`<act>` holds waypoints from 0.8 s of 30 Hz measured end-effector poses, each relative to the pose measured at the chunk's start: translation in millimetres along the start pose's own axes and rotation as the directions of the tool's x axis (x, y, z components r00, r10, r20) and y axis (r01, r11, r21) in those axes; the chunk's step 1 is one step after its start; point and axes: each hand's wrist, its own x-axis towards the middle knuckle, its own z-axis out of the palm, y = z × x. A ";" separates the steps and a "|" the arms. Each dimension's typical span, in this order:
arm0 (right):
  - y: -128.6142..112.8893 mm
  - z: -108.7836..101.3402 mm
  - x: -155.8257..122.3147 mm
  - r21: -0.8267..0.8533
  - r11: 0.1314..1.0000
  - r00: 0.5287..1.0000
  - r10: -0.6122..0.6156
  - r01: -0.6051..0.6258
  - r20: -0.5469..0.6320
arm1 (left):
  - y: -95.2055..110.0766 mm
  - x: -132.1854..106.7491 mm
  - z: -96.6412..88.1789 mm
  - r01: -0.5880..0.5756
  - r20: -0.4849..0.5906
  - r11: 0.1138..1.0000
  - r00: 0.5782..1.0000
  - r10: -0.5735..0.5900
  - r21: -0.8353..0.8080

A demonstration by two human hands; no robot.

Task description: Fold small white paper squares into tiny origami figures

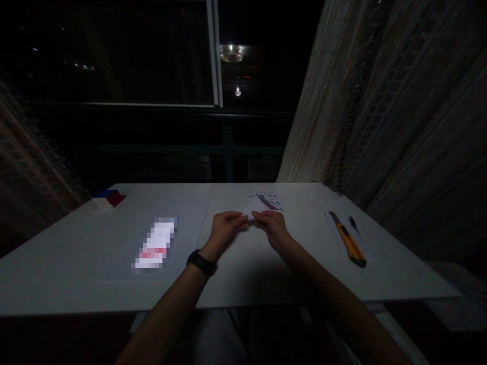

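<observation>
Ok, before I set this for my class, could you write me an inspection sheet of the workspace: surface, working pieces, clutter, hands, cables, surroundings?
Surface: white table, dimly lit.
Working pieces: white paper between both hands; small marked pieces lie just beyond.
Clutter: yellow utility knife and small dark pointed item at right; multicoloured cube far left; large pale sheet at left, with a bright pixelated item on it.
Hands: left hand and right hand pinch the paper; black wristband on the left wrist.
Cables: nothing seen.
Surroundings: curtains both sides; window frame beyond; dark outside.
</observation>
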 end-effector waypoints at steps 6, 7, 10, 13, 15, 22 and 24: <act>1.2 2.1 -1.5 -0.028 0.999 0.998 -0.048 0.047 -0.043 | -3.3 0.3 -0.6 -0.093 -0.020 0.990 0.995 0.096 0.105; 1.1 2.5 -1.6 -0.022 0.998 0.998 -0.051 0.050 -0.044 | -3.9 0.1 -0.7 -0.123 -0.030 0.981 0.991 0.129 0.151; 1.1 4.5 -2.3 -0.016 0.998 0.996 -0.069 0.068 -0.052 | -4.6 -1.6 -0.6 -0.215 -0.039 0.938 0.972 0.234 0.270; 1.4 8.2 -3.6 -0.021 0.995 0.991 -0.098 0.097 -0.090 | -3.4 -4.7 0.5 -0.289 -0.017 0.890 0.949 0.315 0.353; 1.5 11.0 -4.8 -0.018 0.992 0.986 -0.123 0.122 -0.111 | -2.0 -7.0 1.8 -0.327 -0.005 0.864 0.934 0.356 0.382; 1.8 16.0 -6.2 0.041 0.986 0.972 -0.150 0.160 -0.182 | 5.1 -14.4 8.3 -0.371 0.020 0.849 0.919 0.393 0.375; 2.5 15.7 -5.3 0.048 0.983 0.969 -0.163 0.175 -0.183 | 5.3 -15.4 9.3 -0.356 0.011 0.861 0.926 0.378 0.364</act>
